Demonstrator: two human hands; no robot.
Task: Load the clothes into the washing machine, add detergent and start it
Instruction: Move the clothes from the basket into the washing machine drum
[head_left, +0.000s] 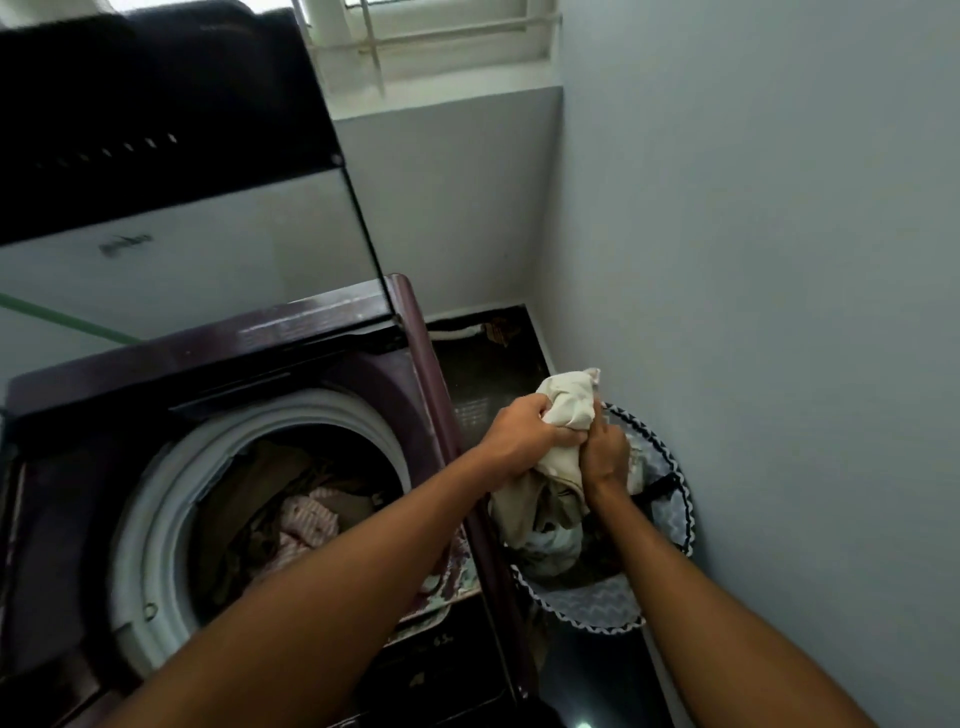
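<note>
Both hands meet at about three o'clock in the view, above the round fabric laundry basket with a grey zigzag lining and dark scalloped rim (610, 605), which stands on the dark floor in the corner by the pale wall. The left hand (524, 439) has its fingers curled tight round a bunched cream-white cloth garment (569, 410), gripping it from the nine o'clock side. The right hand (605, 454) clutches the same garment from the three o'clock side, fingers wrapped into the fabric. The garment's lower folds hang down into the basket, onto other pale clothes (550, 545) lying there.

At about eight o'clock sits the maroon top-loading washing machine (332, 332), its dark glass lid (171, 218) raised upright towards eleven o'clock. Inside its grey-rimmed drum (156, 519) lie brown pieces and a pink patterned cloth (306, 522).
</note>
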